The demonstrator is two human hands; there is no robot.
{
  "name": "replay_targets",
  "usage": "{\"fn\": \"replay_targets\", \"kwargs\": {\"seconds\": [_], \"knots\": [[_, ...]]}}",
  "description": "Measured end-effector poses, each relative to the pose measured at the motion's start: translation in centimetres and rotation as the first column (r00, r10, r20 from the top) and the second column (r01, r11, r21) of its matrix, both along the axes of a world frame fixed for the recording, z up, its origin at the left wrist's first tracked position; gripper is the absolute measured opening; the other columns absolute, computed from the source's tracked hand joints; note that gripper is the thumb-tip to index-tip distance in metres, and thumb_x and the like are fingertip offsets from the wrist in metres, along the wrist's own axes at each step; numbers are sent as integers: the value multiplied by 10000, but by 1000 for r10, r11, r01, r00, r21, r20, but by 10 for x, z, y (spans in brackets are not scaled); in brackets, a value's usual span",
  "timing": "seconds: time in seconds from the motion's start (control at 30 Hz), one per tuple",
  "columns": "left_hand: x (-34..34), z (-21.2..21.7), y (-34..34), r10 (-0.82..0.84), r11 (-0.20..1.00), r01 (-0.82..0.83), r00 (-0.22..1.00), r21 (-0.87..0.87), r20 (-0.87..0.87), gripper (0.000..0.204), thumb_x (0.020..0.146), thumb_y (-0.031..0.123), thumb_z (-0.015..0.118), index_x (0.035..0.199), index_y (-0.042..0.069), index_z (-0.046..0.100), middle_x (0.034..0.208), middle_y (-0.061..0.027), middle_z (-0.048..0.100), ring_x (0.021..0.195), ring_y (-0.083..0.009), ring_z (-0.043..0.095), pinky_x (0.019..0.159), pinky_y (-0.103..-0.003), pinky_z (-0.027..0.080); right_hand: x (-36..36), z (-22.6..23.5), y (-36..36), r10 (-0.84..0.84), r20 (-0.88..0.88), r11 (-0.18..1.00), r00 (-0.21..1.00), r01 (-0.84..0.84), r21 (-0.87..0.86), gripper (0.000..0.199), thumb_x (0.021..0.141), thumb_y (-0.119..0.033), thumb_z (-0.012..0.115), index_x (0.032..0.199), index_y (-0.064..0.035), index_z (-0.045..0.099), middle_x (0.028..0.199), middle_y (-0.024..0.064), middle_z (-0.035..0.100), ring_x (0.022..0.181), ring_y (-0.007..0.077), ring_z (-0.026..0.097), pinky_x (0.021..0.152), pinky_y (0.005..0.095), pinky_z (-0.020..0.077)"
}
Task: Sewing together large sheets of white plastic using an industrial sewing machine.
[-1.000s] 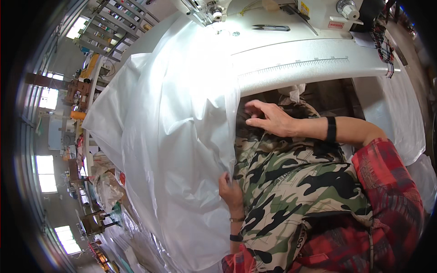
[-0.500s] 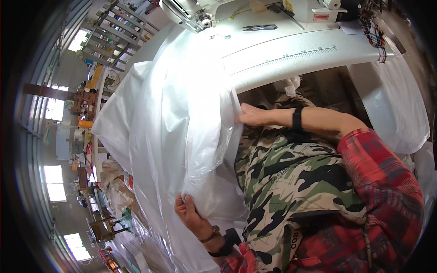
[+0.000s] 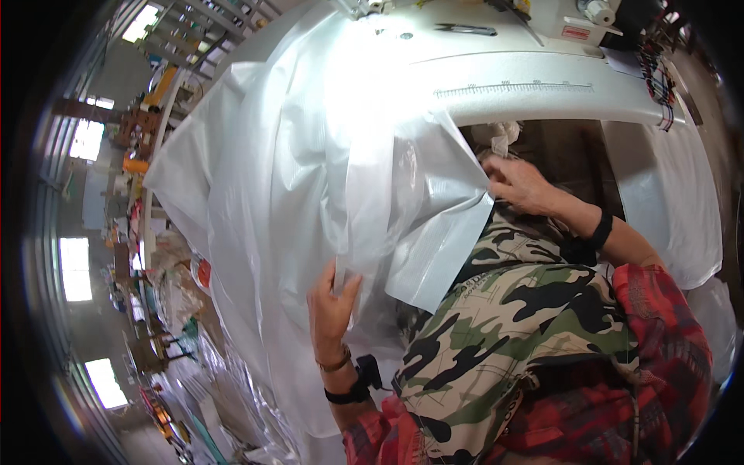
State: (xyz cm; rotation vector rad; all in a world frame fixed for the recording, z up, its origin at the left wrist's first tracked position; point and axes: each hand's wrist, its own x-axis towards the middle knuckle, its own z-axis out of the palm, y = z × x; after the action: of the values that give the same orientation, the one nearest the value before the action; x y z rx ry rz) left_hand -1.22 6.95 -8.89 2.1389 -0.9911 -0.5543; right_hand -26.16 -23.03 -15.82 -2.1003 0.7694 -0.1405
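Head view: my left hand pinches a fold of the white sheet, fingers closed on its lower edge. My right hand grips the sheet's corner just below the table front edge, fingers curled shut. The sheet's long axis runs from the table's far edge down toward my lap, draping off the left side. Its lower end is hidden behind my camouflage trousers.

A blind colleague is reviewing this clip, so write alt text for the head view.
A person seen from above holds a large white plastic sheet with both hands: the left hand grips its lower fold, the right hand pinches its edge by a white work table. Camouflage fabric covers the lap.
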Motion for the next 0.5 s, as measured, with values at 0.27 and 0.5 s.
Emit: {"fn": "replay_targets", "kwargs": {"seconds": [0.27,0.5], "knots": [[-10,6,-22,4,973,-53,977,-226,-212,375,893,38,677,1238,-75,583,995,-64,682,834,-88,597,722,-230,481,60,91,48,500,24,779,866,-437,-450,609,880,-187,693,1417,-83,425,746,79,650,692,295,607,771,376,479],[-18,24,-33,19,984,-11,999,-179,45,354,883,64,693,1206,-52,609,902,-57,666,672,-76,514,601,-234,427,79,111,31,455,-58,795,888,-435,-423,274,909,-326,659,833,-68,611,726,98,637,698,266,644,648,404,513]]}}
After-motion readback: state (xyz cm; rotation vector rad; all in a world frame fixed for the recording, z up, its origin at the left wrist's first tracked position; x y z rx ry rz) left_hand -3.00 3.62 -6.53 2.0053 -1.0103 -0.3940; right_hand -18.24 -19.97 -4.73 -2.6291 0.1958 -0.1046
